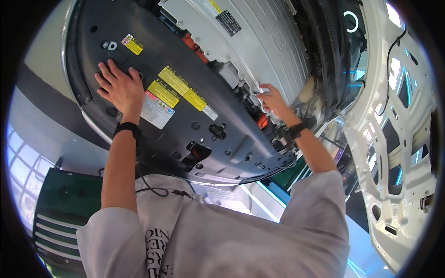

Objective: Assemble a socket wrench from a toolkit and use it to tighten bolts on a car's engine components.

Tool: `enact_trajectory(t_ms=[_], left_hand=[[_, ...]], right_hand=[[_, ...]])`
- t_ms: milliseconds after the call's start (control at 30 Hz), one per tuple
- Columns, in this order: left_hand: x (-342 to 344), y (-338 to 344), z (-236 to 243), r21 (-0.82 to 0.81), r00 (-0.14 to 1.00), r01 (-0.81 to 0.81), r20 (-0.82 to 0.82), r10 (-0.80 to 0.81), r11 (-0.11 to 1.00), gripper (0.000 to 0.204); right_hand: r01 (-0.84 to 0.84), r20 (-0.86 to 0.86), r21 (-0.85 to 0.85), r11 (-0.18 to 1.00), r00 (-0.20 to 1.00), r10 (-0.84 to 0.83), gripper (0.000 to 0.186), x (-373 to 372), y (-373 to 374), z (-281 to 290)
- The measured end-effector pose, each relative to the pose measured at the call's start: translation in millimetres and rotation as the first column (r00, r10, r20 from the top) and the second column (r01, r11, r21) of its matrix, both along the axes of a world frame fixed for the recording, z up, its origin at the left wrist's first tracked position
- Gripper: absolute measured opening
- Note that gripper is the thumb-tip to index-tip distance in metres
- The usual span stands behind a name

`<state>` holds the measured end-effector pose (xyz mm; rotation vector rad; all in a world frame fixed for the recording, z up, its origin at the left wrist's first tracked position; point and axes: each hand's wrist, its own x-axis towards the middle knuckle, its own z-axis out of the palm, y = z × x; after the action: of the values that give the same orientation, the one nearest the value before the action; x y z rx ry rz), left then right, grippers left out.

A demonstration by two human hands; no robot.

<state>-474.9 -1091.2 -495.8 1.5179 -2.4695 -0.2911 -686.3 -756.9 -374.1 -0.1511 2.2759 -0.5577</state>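
My left hand (121,90) lies with its fingers spread on a dark plastic cover (222,153) at the front of a car's engine bay. Yellow warning labels (163,95) are stuck on the cover beside that hand. Over at the near edge of a large silver metal housing (259,41), my right hand (274,103) has thumb and fingers drawn together. What those fingers pinch, if anything, is too small to make out. Orange connectors (194,47) line the gap between cover and housing, and another orange connector (263,121) sits just below my right hand. Both wrists wear black bands.
A cream-white metal frame with cut-outs (371,180) rises along the right side, a black cable (388,74) hanging on it. A green panel with pale stripes (65,208) stands at the lower left. The cover's curved front edge lies close to my body.
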Motion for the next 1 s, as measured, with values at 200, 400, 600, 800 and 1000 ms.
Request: enact_trajectory(t_ms=[200, 400, 600, 800, 1000], left_hand=[[-1, -2, 3, -0.017, 1.000, 0.023, -0.007, -0.023, 1.000, 0.061], [1, -1, 4, -0.022, 1.000, 0.017, -0.013, -0.017, 1.000, 0.060], [3, 2, -2, 0.005, 1.000, 0.015, -0.027, -0.015, 1.000, 0.060], [1, -3, 5, -0.002, 1.000, 0.000, -0.004, 0.000, 1.000, 0.060], [2, -2, 1, -0.007, 1.000, 0.019, -0.020, -0.019, 1.000, 0.059]], right_hand=[[0.808, 0.315, -0.202, 0.554, 0.589, -0.745, 0.009, 11, 9, -26], [-0.563, -0.297, 0.159, 0.811, 0.756, 0.583, 0.011, -13, 6, 2], [-0.908, -0.163, 0.200, 0.368, 0.340, 0.926, 0.011, -24, 1, 7], [0.278, 0.114, 0.069, 0.958, 0.952, -0.284, 0.022, 4, -10, 8], [-0.418, -0.117, 0.177, 0.891, 0.890, 0.441, 0.040, -12, -4, 13]])
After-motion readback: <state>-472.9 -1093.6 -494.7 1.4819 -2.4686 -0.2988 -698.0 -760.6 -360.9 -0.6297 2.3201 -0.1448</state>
